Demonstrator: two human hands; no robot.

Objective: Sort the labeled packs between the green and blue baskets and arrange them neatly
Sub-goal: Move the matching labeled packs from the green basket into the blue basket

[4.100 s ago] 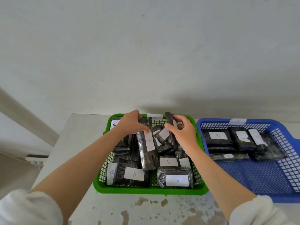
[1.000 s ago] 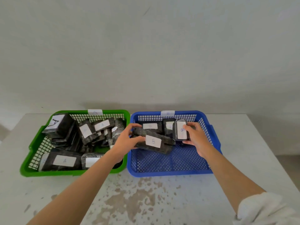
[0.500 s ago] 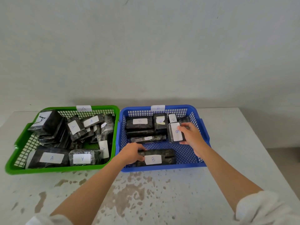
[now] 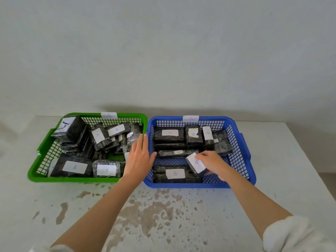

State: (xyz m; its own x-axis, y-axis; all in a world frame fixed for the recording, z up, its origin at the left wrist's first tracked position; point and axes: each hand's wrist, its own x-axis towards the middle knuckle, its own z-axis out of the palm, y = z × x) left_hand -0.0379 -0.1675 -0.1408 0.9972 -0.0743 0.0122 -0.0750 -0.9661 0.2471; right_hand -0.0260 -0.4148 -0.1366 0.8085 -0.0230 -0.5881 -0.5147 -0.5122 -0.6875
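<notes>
Black film-wrapped packs with white paper labels fill two plastic mesh baskets that stand side by side, touching, on a pale surface (image 4: 181, 215) mottled with brown stains. One small pack marked B (image 4: 195, 163) is tilted inside the blue basket (image 4: 243, 153), gripped by the fingers of the right hand (image 4: 213, 163), just above a large flat B pack (image 4: 175, 174) lying against the basket's near wall. Behind these, a slim pack lies flat and a row of further B packs (image 4: 192, 136) lines the far wall, under a B label on the rim. The left hand (image 4: 139, 159) is flat and unclenched, holding nothing, fingers together, spread over the border where the two baskets meet. The green basket (image 4: 42, 148), tagged A on its far rim, holds a loose, uneven heap of A packs (image 4: 99, 136); two of them (image 4: 107, 170) lie flat along its near wall. White rolled sleeves show at the lower edges, and a plain pale wall rises behind the surface.
</notes>
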